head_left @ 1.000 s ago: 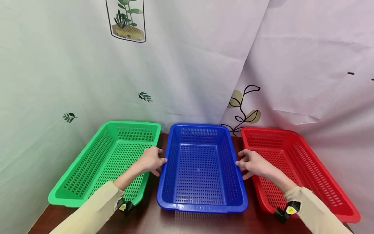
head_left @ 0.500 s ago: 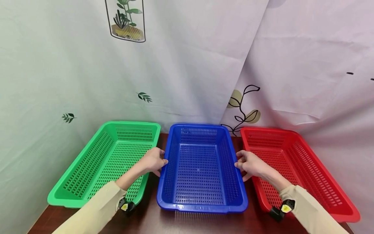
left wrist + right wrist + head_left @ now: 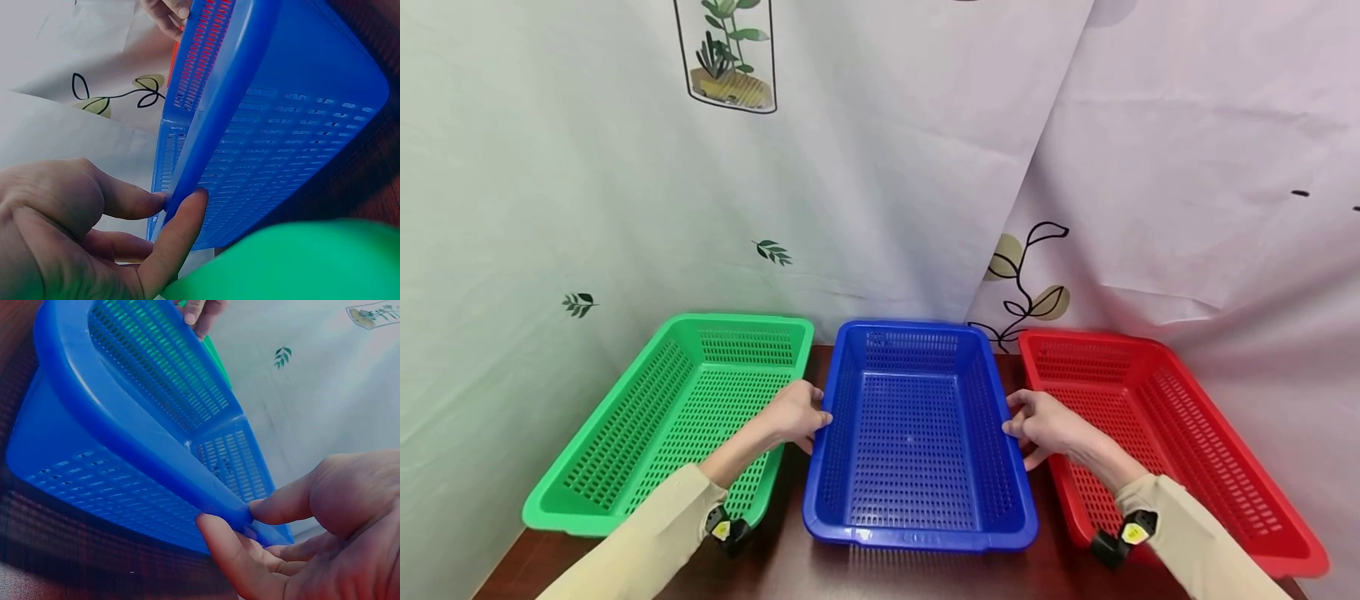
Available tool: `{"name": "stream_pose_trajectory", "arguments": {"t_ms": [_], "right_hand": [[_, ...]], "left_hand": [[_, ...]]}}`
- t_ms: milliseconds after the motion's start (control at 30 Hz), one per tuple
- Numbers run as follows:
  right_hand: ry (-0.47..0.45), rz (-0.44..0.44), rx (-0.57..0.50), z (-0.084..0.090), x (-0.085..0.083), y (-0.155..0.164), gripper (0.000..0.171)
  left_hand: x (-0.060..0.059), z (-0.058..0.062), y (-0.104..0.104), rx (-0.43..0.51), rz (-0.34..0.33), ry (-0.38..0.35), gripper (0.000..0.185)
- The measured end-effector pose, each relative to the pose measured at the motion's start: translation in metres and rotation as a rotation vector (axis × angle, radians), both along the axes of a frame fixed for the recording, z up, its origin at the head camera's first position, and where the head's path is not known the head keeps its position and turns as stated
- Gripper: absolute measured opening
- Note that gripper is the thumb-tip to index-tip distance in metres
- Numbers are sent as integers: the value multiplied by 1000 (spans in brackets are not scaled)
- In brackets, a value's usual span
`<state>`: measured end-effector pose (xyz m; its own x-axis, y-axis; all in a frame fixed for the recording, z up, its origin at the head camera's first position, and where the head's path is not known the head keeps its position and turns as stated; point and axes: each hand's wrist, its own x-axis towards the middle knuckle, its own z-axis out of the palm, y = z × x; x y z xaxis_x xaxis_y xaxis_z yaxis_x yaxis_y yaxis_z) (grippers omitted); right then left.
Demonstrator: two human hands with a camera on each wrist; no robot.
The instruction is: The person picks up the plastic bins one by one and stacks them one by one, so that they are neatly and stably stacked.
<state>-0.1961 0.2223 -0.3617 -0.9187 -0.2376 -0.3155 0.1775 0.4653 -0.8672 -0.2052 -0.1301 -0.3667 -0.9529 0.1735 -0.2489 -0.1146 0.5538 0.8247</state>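
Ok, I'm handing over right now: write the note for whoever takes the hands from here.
Left hand: pinches the left long rim of the blue basket, thumb under the lip, fingers on top (left wrist view).
Right hand: pinches the right long rim the same way.
Things: the blue basket sits on the dark wooden table, between the green basket and the red basket. All three look empty.
Done: both hands have a grip on the blue basket.
Left: whether it has left the table cannot be told; any lifting or shifting of it probably remains to do.
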Motion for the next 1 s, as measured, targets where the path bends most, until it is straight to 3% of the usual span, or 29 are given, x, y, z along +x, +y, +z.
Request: {"name": "stream_pose_trajectory", "arguments": {"t_ms": [500,867,1000], "right_hand": [[-26,20,-62,2,2,5,44],[-9,18,-90,14,5,8,47],[-11,0,-93,19,6,9,46]], "left_hand": [[3,5,-2,93,12,-12,28],[3,14,-5,150,8,-18,20],[3,18,-5,147,1,-14,26]]}}
